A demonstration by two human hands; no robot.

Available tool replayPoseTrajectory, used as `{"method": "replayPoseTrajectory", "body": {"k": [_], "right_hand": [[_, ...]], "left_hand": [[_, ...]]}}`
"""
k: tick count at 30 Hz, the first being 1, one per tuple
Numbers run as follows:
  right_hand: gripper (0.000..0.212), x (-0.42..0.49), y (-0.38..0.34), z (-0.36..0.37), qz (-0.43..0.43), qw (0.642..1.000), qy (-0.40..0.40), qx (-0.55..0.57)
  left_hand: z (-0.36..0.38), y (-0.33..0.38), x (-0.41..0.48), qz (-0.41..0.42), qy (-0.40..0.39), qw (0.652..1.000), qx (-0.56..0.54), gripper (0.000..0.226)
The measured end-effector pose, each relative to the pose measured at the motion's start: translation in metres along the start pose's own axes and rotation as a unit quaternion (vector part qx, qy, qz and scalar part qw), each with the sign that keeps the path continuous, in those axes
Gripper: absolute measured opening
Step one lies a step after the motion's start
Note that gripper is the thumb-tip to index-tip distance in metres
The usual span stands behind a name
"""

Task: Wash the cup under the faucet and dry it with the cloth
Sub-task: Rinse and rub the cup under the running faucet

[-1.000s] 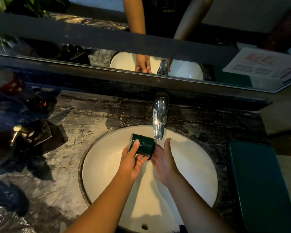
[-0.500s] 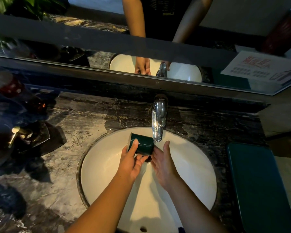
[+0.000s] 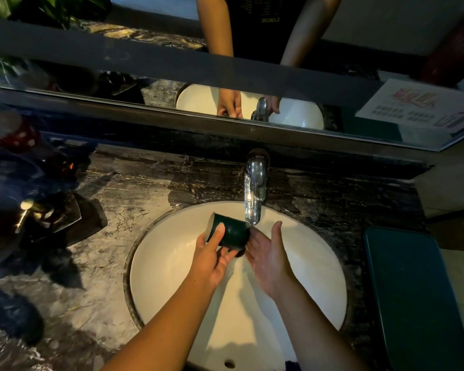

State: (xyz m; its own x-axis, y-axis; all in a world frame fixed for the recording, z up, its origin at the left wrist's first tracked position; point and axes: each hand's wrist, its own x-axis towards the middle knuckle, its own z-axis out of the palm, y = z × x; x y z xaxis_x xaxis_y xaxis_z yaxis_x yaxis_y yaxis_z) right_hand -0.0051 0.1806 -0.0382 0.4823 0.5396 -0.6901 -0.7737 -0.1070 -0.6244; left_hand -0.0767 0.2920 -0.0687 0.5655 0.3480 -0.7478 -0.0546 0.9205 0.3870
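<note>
A dark green cup (image 3: pixel 232 231) lies on its side over the white sink basin (image 3: pixel 169 266), its mouth turned left, just below the spout of the chrome faucet (image 3: pixel 255 194). My left hand (image 3: pixel 212 258) grips it, thumb over the top and fingers underneath. My right hand (image 3: pixel 269 259) is spread open beside the cup's base, fingertips touching or nearly touching it. No running water is clearly visible. A dark green cloth (image 3: pixel 415 298) lies flat on the counter at the right.
The dark marble counter (image 3: pixel 113 228) surrounds the basin. A brass-topped dispenser on a dark dish (image 3: pixel 42 218) and blurred bottles stand at the left. A mirror (image 3: pixel 225 76) runs along the back, with a printed card (image 3: pixel 423 108) at its right.
The cup has stayed tilted under the spout in my left hand. My right hand has opened a little wider beside its base. The view has shifted slightly.
</note>
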Motion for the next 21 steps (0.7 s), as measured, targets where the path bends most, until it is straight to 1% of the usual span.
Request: {"method": "replayPoseTrajectory", "body": {"k": [4, 10, 13, 15, 17, 19, 21], "right_hand": [[0.086, 0.007, -0.009, -0.003, -0.003, 1.000, 0.003, 0.017], [0.081, 0.000, 0.004, 0.002, 0.020, 1.000, 0.004, -0.016], [0.082, 0.000, -0.002, -0.001, 0.004, 1.000, 0.001, -0.003], [0.085, 0.002, -0.008, -0.003, -0.005, 1.000, 0.005, 0.012], [0.087, 0.004, -0.009, -0.003, -0.004, 1.000, 0.009, 0.020], [0.086, 0.003, -0.006, -0.003, 0.002, 1.000, 0.011, 0.017], [0.084, 0.000, 0.000, 0.001, 0.011, 1.000, 0.006, 0.004]], "left_hand": [[0.001, -0.006, -0.004, -0.009, -0.019, 1.000, 0.003, 0.072], [0.005, 0.000, -0.001, 0.005, -0.012, 1.000, 0.006, 0.066], [0.003, 0.003, -0.002, -0.003, -0.002, 1.000, 0.001, 0.063], [0.003, 0.001, -0.005, -0.011, -0.008, 1.000, 0.003, 0.055], [0.003, -0.002, -0.008, -0.018, -0.019, 1.000, 0.009, 0.053], [0.006, -0.002, -0.008, -0.015, -0.022, 1.000, 0.015, 0.057], [0.007, 0.001, -0.006, 0.001, -0.016, 1.000, 0.019, 0.067]]}}
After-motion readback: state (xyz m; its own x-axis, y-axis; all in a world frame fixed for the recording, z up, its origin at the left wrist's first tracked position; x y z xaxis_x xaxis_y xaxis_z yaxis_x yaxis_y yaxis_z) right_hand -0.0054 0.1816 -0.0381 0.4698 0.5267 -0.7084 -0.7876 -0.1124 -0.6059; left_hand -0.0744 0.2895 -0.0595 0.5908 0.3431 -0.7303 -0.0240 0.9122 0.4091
